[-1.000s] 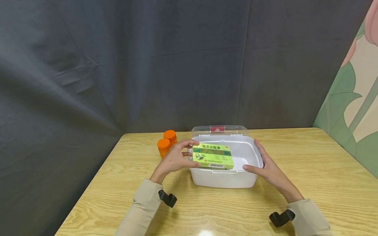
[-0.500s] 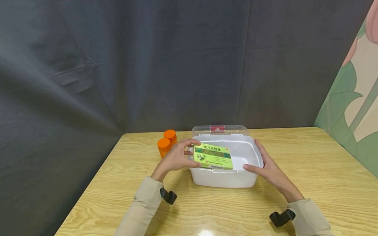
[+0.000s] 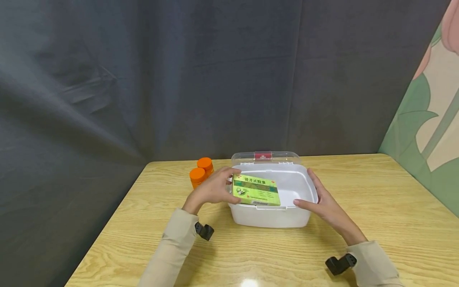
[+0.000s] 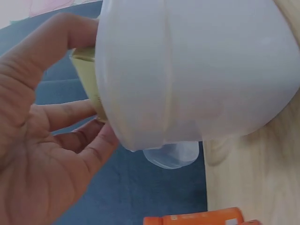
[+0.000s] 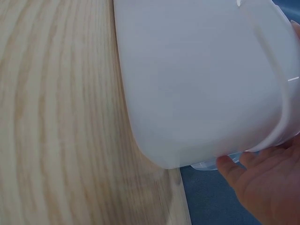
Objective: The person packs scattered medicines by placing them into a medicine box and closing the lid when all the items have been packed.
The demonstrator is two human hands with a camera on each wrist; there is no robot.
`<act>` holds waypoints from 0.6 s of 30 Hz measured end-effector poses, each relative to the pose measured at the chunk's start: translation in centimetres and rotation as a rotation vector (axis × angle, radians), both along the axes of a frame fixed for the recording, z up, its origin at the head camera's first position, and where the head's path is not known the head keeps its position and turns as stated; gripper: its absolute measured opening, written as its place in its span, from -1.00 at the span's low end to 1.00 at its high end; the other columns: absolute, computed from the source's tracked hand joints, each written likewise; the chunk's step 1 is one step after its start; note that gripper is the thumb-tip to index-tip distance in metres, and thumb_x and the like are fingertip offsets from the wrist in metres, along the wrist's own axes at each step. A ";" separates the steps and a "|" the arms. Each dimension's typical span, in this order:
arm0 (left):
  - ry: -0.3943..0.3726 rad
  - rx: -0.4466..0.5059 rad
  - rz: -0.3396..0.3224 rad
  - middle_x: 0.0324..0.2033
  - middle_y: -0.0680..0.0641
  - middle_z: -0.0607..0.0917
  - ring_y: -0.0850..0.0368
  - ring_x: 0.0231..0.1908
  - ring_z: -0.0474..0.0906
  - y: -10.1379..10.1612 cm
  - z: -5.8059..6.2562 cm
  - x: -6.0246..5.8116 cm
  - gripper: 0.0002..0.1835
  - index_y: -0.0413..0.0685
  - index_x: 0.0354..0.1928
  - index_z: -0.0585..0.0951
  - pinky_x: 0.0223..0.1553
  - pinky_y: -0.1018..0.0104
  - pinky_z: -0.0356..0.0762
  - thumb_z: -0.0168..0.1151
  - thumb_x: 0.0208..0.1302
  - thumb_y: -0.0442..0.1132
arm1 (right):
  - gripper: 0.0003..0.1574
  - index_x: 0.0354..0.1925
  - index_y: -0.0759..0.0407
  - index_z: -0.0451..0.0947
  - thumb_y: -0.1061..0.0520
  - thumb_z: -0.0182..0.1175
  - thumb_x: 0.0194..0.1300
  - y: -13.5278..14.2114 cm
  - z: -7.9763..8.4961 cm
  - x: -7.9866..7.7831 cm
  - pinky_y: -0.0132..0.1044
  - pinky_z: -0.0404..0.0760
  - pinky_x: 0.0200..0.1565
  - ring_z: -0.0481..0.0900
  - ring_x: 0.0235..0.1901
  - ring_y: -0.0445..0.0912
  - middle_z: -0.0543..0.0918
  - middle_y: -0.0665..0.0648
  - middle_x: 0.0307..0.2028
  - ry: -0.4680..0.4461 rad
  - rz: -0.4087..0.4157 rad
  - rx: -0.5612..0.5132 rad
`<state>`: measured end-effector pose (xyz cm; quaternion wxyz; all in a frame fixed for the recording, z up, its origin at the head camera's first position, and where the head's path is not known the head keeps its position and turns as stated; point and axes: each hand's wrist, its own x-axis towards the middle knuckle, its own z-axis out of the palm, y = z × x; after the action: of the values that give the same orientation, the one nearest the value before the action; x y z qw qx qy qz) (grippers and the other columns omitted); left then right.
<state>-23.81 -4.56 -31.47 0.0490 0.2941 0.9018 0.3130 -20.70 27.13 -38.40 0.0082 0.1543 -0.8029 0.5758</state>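
Observation:
A green medicine box with printed writing lies tilted across the left part of the open white first-aid box, its lower edge just behind the front rim. My left hand pinches its left end, thumb at the near side and fingers at the far side. In the left wrist view only a corner of the medicine box shows; the white wall hides the rest. My right hand grips the right end of the first-aid box, thumb at the front corner of the rim and fingers along the outer side.
Two orange-capped bottles stand left of the first-aid box, partly behind the left hand. The clear lid with a red latch is swung back behind it. A dark curtain hangs beyond the wooden table.
The medicine box has tilted and sunk slightly into the first-aid box, so less of its front edge shows. My left hand has moved a little with it; my right hand keeps its place.

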 end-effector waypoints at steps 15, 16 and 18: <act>0.055 -0.459 -0.014 -0.13 -0.04 0.49 0.09 -0.17 0.34 2.7 2.0 -1.0 -0.27 -0.17 0.05 0.43 -0.11 0.30 0.35 0.50 -0.28 -0.19 | 0.24 0.37 -0.01 -0.44 0.11 0.27 0.08 0.0 0.1 0.0 0.25 0.07 0.06 0.00 0.20 0.24 -0.21 0.24 0.34 0.006 -0.001 0.000; 0.047 -0.480 -0.007 -0.13 -0.05 0.48 0.08 -0.15 0.32 3.0 2.0 -1.0 -0.28 -0.17 0.04 0.43 -0.10 0.29 0.34 0.50 -0.28 -0.21 | 0.24 0.37 0.00 -0.44 0.11 0.27 0.08 0.0 0.1 0.0 0.24 0.08 0.07 0.01 0.19 0.23 -0.21 0.24 0.33 0.007 0.001 -0.002; 0.027 -0.514 0.009 -0.15 -0.05 0.48 0.06 -0.15 0.32 3.4 2.0 -1.0 -0.31 -0.15 0.01 0.44 -0.13 0.28 0.36 0.50 -0.29 -0.25 | 0.24 0.37 0.01 -0.44 0.13 0.26 0.08 0.0 0.2 0.1 0.24 0.07 0.07 0.00 0.19 0.23 -0.22 0.24 0.34 0.008 0.009 -0.013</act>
<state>-24.80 -1.20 -29.43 0.1087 0.2720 0.9536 0.0697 -20.62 27.10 -38.23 0.0097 0.1603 -0.7983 0.5804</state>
